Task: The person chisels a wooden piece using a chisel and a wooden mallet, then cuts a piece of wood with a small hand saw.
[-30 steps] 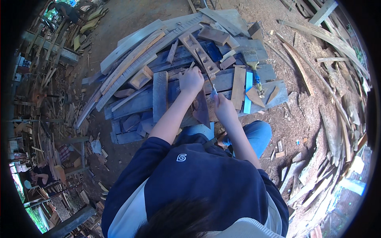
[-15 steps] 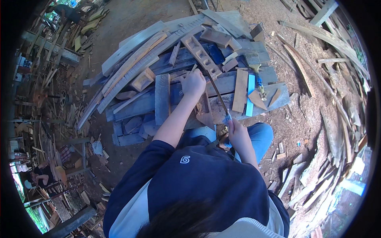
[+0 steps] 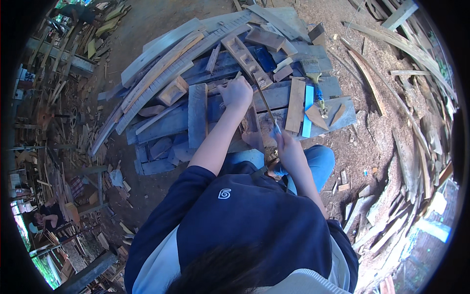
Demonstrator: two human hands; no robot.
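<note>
My left hand (image 3: 237, 94) is closed over the bench of planks, and the tip of a thin wooden piece (image 3: 238, 75) shows beyond its fingers. The rest of that piece is hidden under the hand. In my right hand (image 3: 290, 148), nearer my knees, is the light blue end of a long thin bar-like tool (image 3: 267, 105). Slanting forward and left, the tool passes just right of my left hand. Its exact kind cannot be made out. A notched wooden block (image 3: 246, 60) lies beyond its far end. Below my left hand is a hollowed wooden piece (image 3: 251, 128).
A dark phone (image 3: 265, 59), a blue-handled brush (image 3: 318, 88) and a bright blue strip (image 3: 308, 111) rest on the planks (image 3: 313, 54). Another hollowed block (image 3: 173, 91) sits to the left. Wood scraps and shavings cover the ground around. A person (image 3: 49, 215) is at the far left.
My right hand has moved forward and slightly left, pushing the tool along with it. My left hand stays at nearly the same spot on the bench. The whole view has shifted slightly.
</note>
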